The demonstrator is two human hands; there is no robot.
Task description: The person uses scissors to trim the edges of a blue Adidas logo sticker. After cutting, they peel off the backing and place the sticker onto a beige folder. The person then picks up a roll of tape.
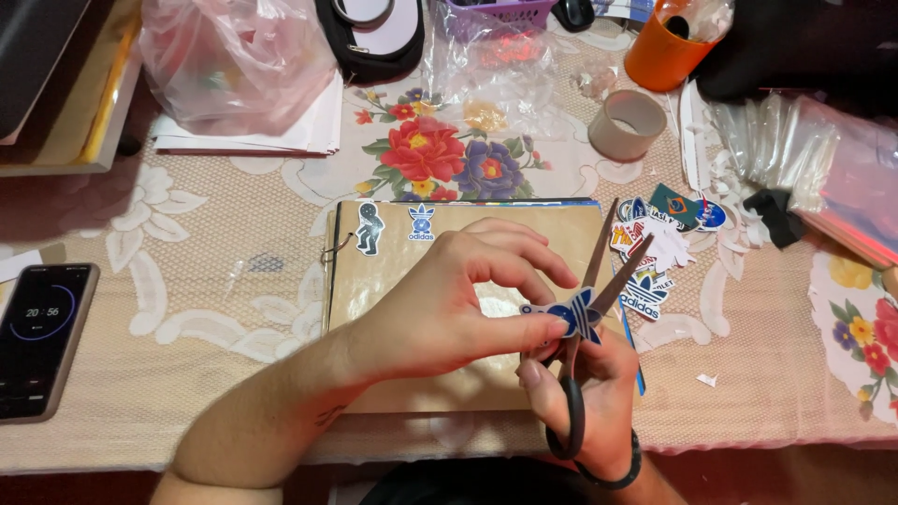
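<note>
My left hand point(449, 299) pinches a small blue and white sticker point(572, 313) between thumb and fingers, above a brown paper book point(393, 271) with two stickers on its top edge. My right hand point(589, 393) grips black-handled scissors point(599, 299), their blades apart around the sticker's right side. The right wrist wears a dark band. A heap of cut stickers point(659, 238) lies just right of the blades.
A phone point(37, 337) lies at the left edge. A tape roll point(627, 124), an orange cup point(664, 47), a pink plastic bag point(234, 56) and clear sleeves point(823, 168) stand at the back on the flowered tablecloth point(187, 281). Paper scraps lie at right.
</note>
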